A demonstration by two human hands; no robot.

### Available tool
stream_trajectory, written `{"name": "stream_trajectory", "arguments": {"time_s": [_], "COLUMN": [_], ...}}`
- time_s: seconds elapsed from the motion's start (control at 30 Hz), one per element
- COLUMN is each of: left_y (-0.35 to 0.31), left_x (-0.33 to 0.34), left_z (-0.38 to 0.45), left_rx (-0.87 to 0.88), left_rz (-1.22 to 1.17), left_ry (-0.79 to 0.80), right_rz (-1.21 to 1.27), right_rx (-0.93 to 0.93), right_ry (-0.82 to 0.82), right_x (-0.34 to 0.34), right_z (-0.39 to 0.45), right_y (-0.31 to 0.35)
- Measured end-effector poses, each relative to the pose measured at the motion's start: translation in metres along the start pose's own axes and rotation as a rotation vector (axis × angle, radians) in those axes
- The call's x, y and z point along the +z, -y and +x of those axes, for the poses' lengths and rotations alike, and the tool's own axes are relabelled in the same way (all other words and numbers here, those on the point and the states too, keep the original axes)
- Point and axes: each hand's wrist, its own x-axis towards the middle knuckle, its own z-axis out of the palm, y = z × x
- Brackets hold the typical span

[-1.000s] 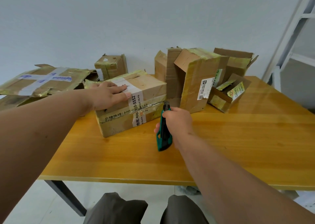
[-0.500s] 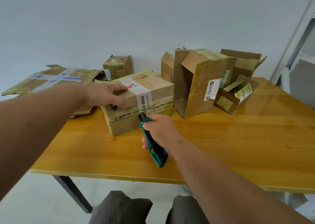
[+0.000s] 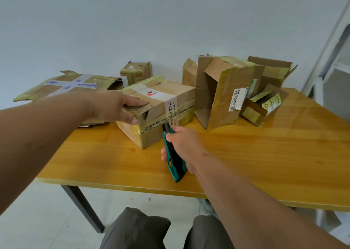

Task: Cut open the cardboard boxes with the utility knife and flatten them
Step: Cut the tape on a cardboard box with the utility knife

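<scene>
The left hand (image 3: 121,108) reaches in from the left with the arm extended, palm down on the near left corner of the taped box (image 3: 161,108), fingers flat across the top and the thumb wrapped down over the corner edge — pressing on it, not closed around anything. The right hand (image 3: 181,146) comes in from the lower right, its fingers curled tight round the green utility knife (image 3: 173,154), thumb along the upper handle. The knife's dark tip touches the box's front face at the taped seam, while its butt end hangs just above the wooden table (image 3: 265,163).

The taped box stands closed on the table, wrapped in yellowish tape, its near corner torn. Its contents are not visible. Behind it sits a small closed box (image 3: 136,72). To the right an open box (image 3: 225,91) stands on end, its hollow facing the camera and empty as far as can be seen. Further right lie two more opened boxes (image 3: 265,99). On the left, flattened cardboard (image 3: 64,85) hangs over the table's edge.

A white strip on the taped box reads "-5552", with a red mark on the top. The open box carries a white shipping label — its print is too small to read.
</scene>
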Motion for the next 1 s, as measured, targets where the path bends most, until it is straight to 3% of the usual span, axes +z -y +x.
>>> {"name": "stream_trajectory", "arguments": {"time_s": [0.27,0.7,0.87,1.0], "left_y": [-0.014,-0.035,-0.052,-0.031], "left_x": [0.015,0.020,0.017,0.009], "left_z": [-0.005,0.008,0.020,0.016], "left_rx": [-0.021,-0.031,-0.067,-0.023], "left_rz": [0.034,0.140,0.314,0.265], "left_ry": [-0.168,-0.216,-0.245,-0.205], "right_rz": [-0.082,-0.132,-0.111,-0.109], "right_rx": [-0.022,-0.004,-0.020,-0.115], "right_ry": [0.083,0.129,0.053,-0.144], "right_x": [-0.003,-0.033,-0.051,-0.061], "right_z": [-0.012,-0.024,-0.027,-0.021], "right_y": [-0.003,-0.006,-0.009,-0.018]}}
